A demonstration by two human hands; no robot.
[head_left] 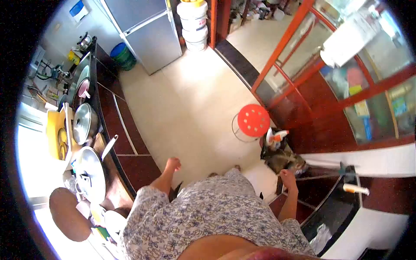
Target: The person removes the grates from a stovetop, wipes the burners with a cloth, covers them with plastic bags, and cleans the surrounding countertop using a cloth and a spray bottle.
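My left hand (173, 164) hangs above the pale floor on the left, near the dark red cabinet fronts. Its fingers are curled in, and nothing shows in them. On the other side, my right hand (287, 178) is held beside my body with its fingers also closed and no object visible in them. It is nearest to a brown bag-like bundle (284, 161) on the floor by the right-hand cabinets. Just beyond the bundle are a white and orange bottle (277, 136) and a red round stool (253, 120).
Along the left counter stand a lidded pan (90, 171), a steel pot (85, 123) and a pink strainer (84, 88). Ahead are a grey fridge (149, 39), a green bin (123, 56) and stacked white buckets (193, 26). A red-framed glass door (299, 93) stands on the right.
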